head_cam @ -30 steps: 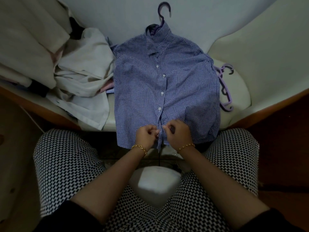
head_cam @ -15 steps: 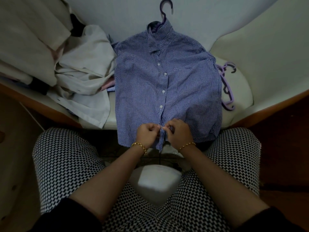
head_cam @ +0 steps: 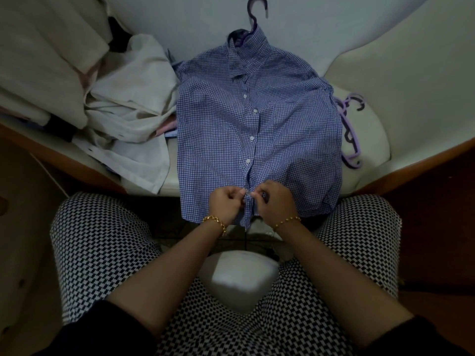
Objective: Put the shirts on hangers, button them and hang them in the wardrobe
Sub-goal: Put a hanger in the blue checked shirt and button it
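Observation:
A blue checked shirt lies face up on the white bed, on a purple hanger whose hook sticks out past the collar. Several white buttons run down its front. My left hand and my right hand meet at the lowest part of the placket near the hem, each pinching one edge of the shirt front. The hem hangs over the bed's edge toward my knees.
A heap of white shirts lies on the bed left of the blue shirt. Spare purple hangers lie to its right. The bed's wooden frame runs in front. My legs in checked trousers fill the lower view.
Both hands stay pinched at the bottom of the placket, with only small finger movement. The view has shifted slightly.

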